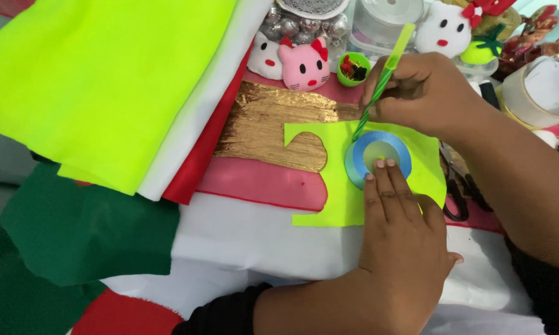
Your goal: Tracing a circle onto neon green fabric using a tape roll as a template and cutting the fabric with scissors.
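Tracing round the blue ribbon roll [378, 159] with the green pen [383, 77], tip down at the roll's far-left edge on the neon-yellow felt cutout [341, 192]. Left hand [403, 242] flat, two fingertips [380, 169] pressed on the near rim and centre hole of the roll, pinning it against the felt; right hand [419, 93] closed round the pen, coming in from the far right. Roll lying flat near the middle of the cutout, cutout lying on the table over pink cloth [254, 183] and gold crinkled fabric [267, 127], with white cloth [254, 239] nearer.

Doing this well probably means:
- keeping steady downward pressure on the roll, since slippery ribbon on soft felt seems likely to shift
- holding the pen close to upright and tight against the roll's outer wall, so the line follows the circle
- lifting the pinning fingers clear only where the pen has to pass at the near rim, and re-pressing at once
- smoothing the felt, as the layered cloths below may ripple

Scissors [456, 192] just right of the cutout, partly under the right forearm; pink cat plush [304, 65] and small green cup [354, 68] on the far side, well clear of the pen
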